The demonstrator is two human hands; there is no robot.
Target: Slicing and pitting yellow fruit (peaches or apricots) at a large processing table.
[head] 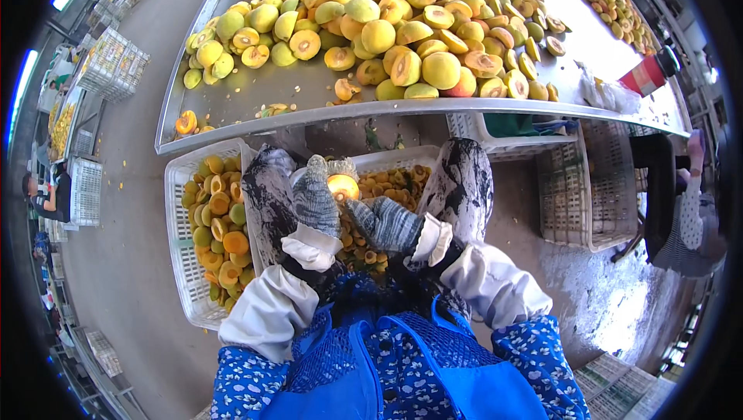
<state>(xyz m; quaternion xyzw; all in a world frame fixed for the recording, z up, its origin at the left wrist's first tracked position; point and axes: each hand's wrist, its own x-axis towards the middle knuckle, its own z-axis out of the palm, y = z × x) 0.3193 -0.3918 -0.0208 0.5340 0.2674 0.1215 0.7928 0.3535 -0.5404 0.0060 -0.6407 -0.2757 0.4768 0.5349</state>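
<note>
A halved yellow stone fruit (342, 186), likely a peach, is held in my left hand (317, 196), cut face up. My right hand (386, 224), in a grey knitted glove like the left, is curled with its fingertips at the fruit's lower edge. Whether it grips a small tool is hidden. Both hands are above a white plastic crate (400, 159) between my knees, with many small brown-orange pits or scraps (400, 185) in it. Beside my left leg, another white crate (181, 246) holds fruit halves (219, 228), several with hollowed centres.
Ahead stands a metal table (278, 83) with a raised rim, heaped with fruit halves (377, 37). A red container (644, 74) and a plastic bag (609, 93) lie at its right. Stacked crates (563, 193) and a seated person (688, 228) are to the right.
</note>
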